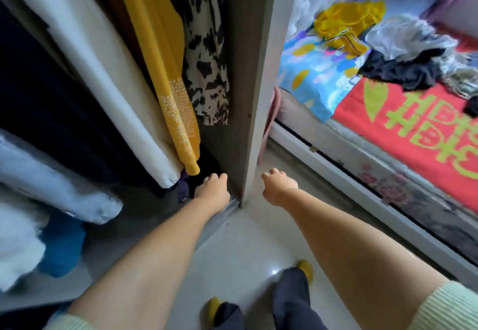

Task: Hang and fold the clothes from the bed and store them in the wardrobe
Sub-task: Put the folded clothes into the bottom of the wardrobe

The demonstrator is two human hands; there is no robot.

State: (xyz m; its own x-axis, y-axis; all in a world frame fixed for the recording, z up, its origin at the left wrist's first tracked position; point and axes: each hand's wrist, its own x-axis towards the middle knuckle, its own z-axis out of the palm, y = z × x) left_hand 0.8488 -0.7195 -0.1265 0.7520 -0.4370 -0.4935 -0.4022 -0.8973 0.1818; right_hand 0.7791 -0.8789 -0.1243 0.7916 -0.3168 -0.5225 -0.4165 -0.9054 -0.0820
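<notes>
Your two bare forearms reach down and forward, your left hand [212,187] with fingers curled low inside the wardrobe [248,76] beside dark fabric, grip unclear, your right hand [276,186] loosely curled and empty outside its panel, the clothes [382,45] heaped well apart on the bed [413,133].

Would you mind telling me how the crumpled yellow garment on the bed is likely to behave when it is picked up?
The yellow garment lies bunched in soft folds, so it will probably hang limp and unfold. Its thin, slightly shiny fabric suggests it is light and perhaps slippery. It appears to touch the grey garment beside it, so that might shift slightly.
</notes>
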